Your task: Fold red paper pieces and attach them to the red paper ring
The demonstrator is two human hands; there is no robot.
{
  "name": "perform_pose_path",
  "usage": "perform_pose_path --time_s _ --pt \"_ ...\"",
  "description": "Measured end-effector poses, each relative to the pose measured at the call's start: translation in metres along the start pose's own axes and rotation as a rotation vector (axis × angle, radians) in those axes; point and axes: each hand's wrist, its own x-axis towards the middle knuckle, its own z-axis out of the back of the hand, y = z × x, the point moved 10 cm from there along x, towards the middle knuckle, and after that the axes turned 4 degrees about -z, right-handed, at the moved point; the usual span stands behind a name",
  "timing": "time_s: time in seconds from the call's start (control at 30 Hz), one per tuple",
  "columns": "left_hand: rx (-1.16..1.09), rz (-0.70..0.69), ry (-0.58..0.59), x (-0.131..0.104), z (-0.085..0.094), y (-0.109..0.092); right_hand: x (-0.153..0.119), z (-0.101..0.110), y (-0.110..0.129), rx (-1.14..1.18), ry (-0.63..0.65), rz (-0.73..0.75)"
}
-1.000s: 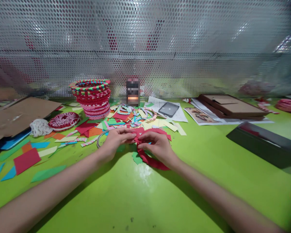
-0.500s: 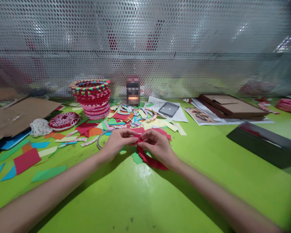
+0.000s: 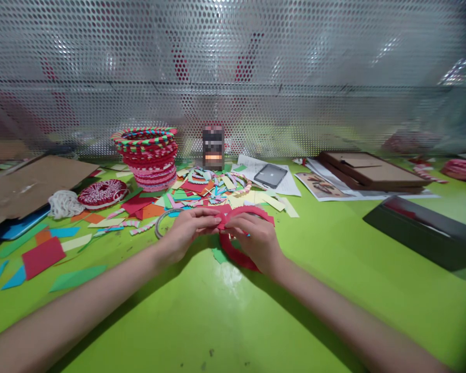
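L hand (image 3: 188, 231) pinches flat red paper-like piece (image 3: 224, 210); R hand (image 3: 259, 237), fingers bunched, grip unclear, is at round red ring (image 3: 236, 255) over green worktop (image 3: 225, 321). Prob. wrapping; next needs steady L pinch, R fold.

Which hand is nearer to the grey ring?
Left. The left hand is beside the grey ring, hiding part of it; the right hand is farther off, beyond the left one.
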Motion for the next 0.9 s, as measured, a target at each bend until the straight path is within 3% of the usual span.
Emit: perform_pose_path --time_s 0.23,0.5,0.6,0.77,0.9 --pt "-0.056 0.035 0.023 -0.001 -0.004 0.004 0.001 0.008 -0.004 0.235 -0.027 -0.077" --pt "0.037 -0.015 -0.008 0.002 0.002 -0.001 0.002 -0.001 -0.011 0.253 0.034 -0.173" --pt "0.028 -0.002 -0.011 0.002 0.002 -0.001 0.001 -0.002 -0.006 0.163 0.039 -0.106" --pt "-0.06 0.084 -0.016 0.0 0.0 0.006 -0.005 0.001 0.009 -0.044 -0.016 0.125" --pt "-0.113 0.137 -0.007 -0.001 -0.002 0.011 -0.007 0.001 0.015 -0.131 -0.028 0.202"
